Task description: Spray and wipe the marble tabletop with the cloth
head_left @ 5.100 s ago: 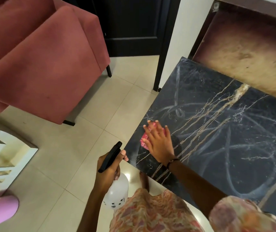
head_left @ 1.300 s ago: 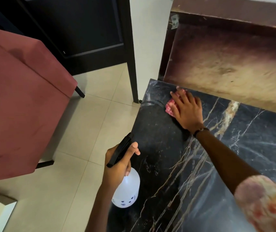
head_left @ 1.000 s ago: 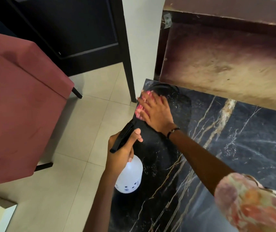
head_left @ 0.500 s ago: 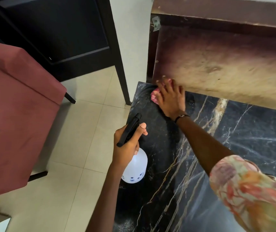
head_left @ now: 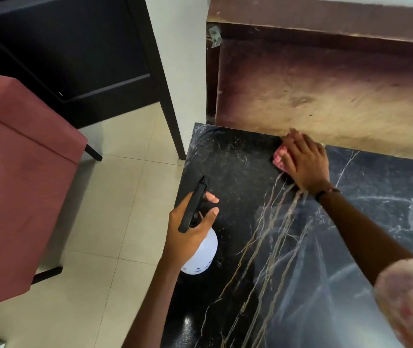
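Observation:
The black marble tabletop with pale gold veins fills the lower right of the head view. My right hand presses flat on a pink cloth at the table's far edge, against the wooden panel. Only the cloth's left part shows from under my fingers. My left hand grips a white spray bottle with a black trigger head, held over the table's left edge. Faint wipe streaks show on the marble at lower right.
A worn brown wooden panel rises along the table's far edge. A red upholstered armchair stands on the beige tiled floor at left. A dark door and white wall corner lie behind.
My right hand has slid the cloth to the right along the far edge, away from the table's far left corner. The spray bottle stays in my left hand.

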A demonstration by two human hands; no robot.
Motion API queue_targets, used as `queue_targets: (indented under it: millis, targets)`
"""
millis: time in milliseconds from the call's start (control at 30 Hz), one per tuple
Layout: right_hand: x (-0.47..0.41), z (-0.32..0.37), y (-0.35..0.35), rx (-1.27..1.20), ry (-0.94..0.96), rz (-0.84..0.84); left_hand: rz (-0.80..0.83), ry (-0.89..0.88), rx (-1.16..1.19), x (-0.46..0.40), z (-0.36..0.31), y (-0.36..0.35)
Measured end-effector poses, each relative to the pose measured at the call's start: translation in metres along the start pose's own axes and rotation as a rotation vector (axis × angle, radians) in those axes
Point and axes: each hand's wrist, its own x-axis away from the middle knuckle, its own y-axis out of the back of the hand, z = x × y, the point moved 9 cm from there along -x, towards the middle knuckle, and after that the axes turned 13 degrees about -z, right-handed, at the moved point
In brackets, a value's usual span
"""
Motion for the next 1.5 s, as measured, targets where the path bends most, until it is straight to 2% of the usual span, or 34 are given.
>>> queue_targets:
  millis: [133,300,400,500,633,700,767,867,1000,1100,1167,1300,1400,1500]
  targets:
    - [-0.029,0.031,-0.002,0.008,-0.068,-0.034,0.041,-0.026,-0.039,0.006,-0.003,-0.006]
    - [0.035,0.120,-0.006,-0.010,0.241,-0.029,0.068,-0.007,-0.072,0.010,0.002,-0.008]
    - [0.096,0.104,0.003,-0.085,0.291,-0.002,0.065,-0.033,-0.050,0.011,-0.001,-0.006]
    - [0.121,0.033,0.021,-0.104,0.144,-0.074,0.117,-0.065,-0.050,0.015,-0.005,-0.009]
    - [0.102,-0.064,0.028,-0.054,-0.224,-0.137,0.164,-0.114,-0.057,0.023,-0.009,-0.012]
    - [0.080,-0.076,0.027,-0.050,-0.372,-0.163,0.156,-0.121,-0.062,0.024,-0.009,-0.014]
    - [0.056,-0.065,0.025,-0.053,-0.425,-0.172,0.136,-0.120,-0.057,0.023,-0.010,-0.015]
    - [0.030,-0.018,0.017,-0.106,-0.301,-0.171,0.088,-0.107,-0.054,0.023,-0.013,-0.017]
    - [0.066,0.041,0.010,-0.151,0.120,-0.105,0.070,-0.054,-0.069,0.022,-0.017,-0.026]
    - [0.114,0.012,0.017,-0.166,0.276,-0.078,0.034,-0.004,-0.082,0.021,-0.019,-0.037]
    - [0.126,-0.034,0.020,-0.166,0.226,-0.079,0.035,0.027,-0.094,0.023,-0.021,-0.046]
    - [0.096,-0.117,0.018,-0.121,-0.042,-0.051,0.072,0.087,-0.118,0.033,-0.026,-0.067]
    - [0.058,-0.115,0.014,-0.079,-0.147,-0.056,0.092,0.157,-0.092,0.044,-0.024,-0.079]
    - [0.037,-0.069,0.010,-0.072,-0.079,-0.047,0.080,0.181,-0.104,0.057,-0.026,-0.087]
